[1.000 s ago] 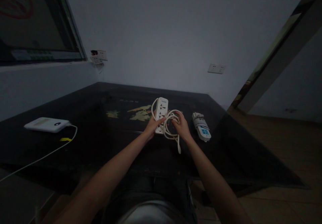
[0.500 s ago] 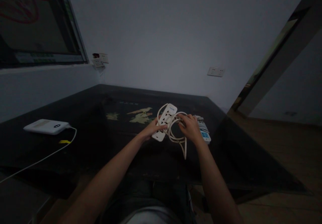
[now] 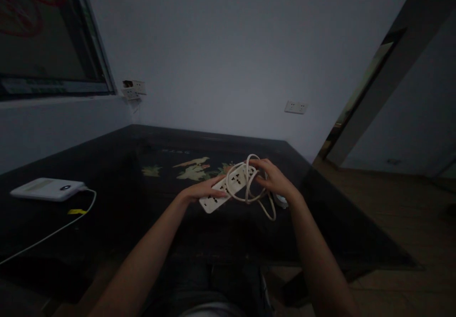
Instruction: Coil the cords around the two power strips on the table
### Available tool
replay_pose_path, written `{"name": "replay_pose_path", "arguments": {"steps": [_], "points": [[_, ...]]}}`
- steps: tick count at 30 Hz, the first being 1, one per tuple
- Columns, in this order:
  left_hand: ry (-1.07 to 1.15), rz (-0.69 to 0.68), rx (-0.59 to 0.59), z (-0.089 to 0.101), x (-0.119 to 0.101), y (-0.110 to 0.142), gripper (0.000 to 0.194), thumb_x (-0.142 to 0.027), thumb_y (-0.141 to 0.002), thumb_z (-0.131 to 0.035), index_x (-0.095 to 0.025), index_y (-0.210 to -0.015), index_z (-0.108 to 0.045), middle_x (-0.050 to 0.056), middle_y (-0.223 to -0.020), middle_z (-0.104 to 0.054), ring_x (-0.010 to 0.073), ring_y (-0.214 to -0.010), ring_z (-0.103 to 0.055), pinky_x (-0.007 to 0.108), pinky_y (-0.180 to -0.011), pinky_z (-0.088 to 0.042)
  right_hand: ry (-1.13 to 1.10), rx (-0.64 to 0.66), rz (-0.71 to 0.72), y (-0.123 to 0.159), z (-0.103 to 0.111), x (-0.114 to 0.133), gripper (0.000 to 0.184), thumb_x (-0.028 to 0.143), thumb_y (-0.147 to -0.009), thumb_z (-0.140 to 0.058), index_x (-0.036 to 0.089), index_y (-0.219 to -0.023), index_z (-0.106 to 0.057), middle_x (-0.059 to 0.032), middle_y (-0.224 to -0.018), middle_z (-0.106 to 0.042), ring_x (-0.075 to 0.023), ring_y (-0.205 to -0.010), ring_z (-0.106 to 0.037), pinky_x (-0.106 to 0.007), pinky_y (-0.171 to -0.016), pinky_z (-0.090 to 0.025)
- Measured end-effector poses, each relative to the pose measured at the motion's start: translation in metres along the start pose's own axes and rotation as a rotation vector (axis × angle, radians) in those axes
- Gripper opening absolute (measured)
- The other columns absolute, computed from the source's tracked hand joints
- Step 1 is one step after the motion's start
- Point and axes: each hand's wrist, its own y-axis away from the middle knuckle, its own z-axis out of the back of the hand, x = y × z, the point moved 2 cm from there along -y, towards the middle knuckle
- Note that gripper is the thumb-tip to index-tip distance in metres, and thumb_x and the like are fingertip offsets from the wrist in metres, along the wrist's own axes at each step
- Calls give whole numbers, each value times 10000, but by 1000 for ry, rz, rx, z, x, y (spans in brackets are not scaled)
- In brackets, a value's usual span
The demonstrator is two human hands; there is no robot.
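A white power strip slants over the dark table, its sockets facing up. My left hand grips its near left end, thumb on top and fingers beneath. Around the strip's far right end lie loops of its white cord, and one loop hangs down to the right. My right hand is closed on the cord beside that end, fingers bent round the loops. Partly hidden behind my right wrist, a second power strip rests on the table.
On the left of the black table lies a white power bank with a cable running to the lower left. A yellow tag is near it. Wall sockets are on the wall behind; a window is at upper left.
The strip has turned clockwise and lies flatter, its far end now pointing right. My right hand has brought the cord loops over that end. The view has shifted slightly.
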Motion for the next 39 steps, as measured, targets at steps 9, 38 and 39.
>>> {"name": "replay_pose_path", "arguments": {"steps": [9,38,39], "points": [[-106,25,135,-6,2,-1,702,-286,-648,-780,-213,-1283,-490,44,-1012,-648,137,-744,-624,217,-631,-479,-23,137,38,-21,13,24,396,162,-772,-650,232,-1158,-599,-55,-1031,-658,-198,-909,-591,-361,-832,-450],[41,34,284,-8,1,6,701,-224,-581,-812,-220,-1230,-546,47,-1004,-688,169,-827,-647,260,-724,-497,-586,252,-233,-30,6,14,245,257,-678,-729,173,-904,-689,-30,-851,-714,-157,-773,-650,-313,-746,-500],[47,36,283,-8,0,6,696,-223,-586,-811,-216,-1228,-543,55,-1016,-687,172,-829,-651,264,-725,-499,-579,253,-234,-29,6,13,235,262,-686,-723,172,-901,-693,-32,-850,-715,-155,-769,-648,-309,-740,-497]]}}
